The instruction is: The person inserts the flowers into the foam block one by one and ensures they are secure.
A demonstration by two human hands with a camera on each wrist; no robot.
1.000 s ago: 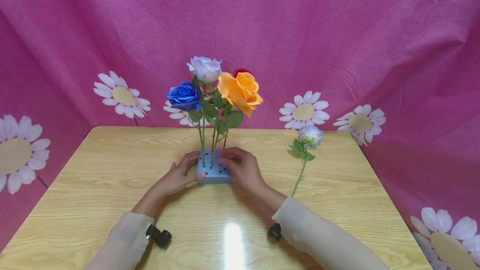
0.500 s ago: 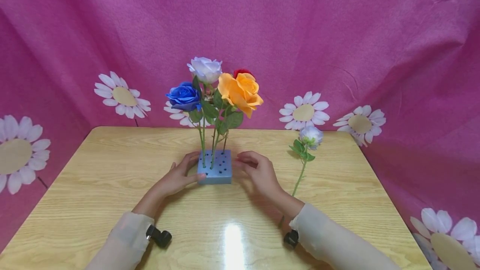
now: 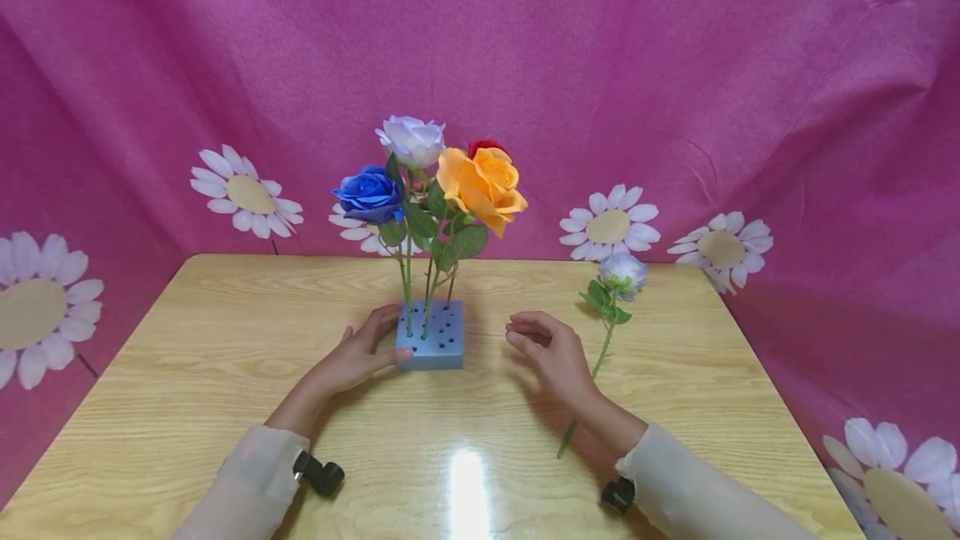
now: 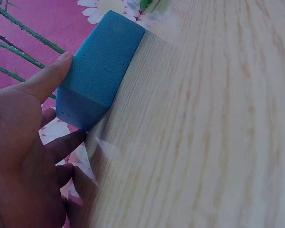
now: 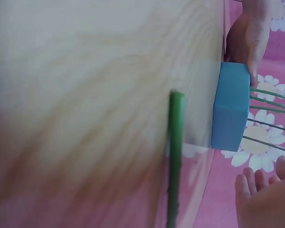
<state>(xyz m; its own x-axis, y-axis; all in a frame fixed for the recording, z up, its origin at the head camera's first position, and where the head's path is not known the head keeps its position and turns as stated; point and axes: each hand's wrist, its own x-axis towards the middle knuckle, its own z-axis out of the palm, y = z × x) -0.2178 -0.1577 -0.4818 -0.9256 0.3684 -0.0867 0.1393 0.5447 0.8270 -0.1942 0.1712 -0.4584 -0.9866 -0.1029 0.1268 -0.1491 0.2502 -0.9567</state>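
Observation:
A blue foam block (image 3: 442, 359) with several holes in its top holds upright artificial roses: a blue rose (image 3: 367, 194), a pale lilac rose (image 3: 411, 142), an orange rose (image 3: 483, 186) and a red rose (image 3: 487, 145) partly hidden behind the orange one. My left hand (image 3: 351, 363) holds the block at its left side, thumb on the front corner and fingers along the side. To the block's right, my right hand (image 3: 553, 357) hovers with loosely bent fingers and nothing between them. A second pale lilac flower (image 3: 622, 275) lies beyond it; my right forearm crosses its stem.
The wooden table (image 3: 225, 315) carries the block and the loose flower. Behind and beside it hangs a magenta cloth (image 3: 480, 40) printed with daisies. In the right wrist view, a green stem (image 5: 175, 142) passes close to the camera.
My right hand has drawn away from the block's top to the right, toward the loose flower's stem. My left hand stays on the block, and the standing roses keep their places.

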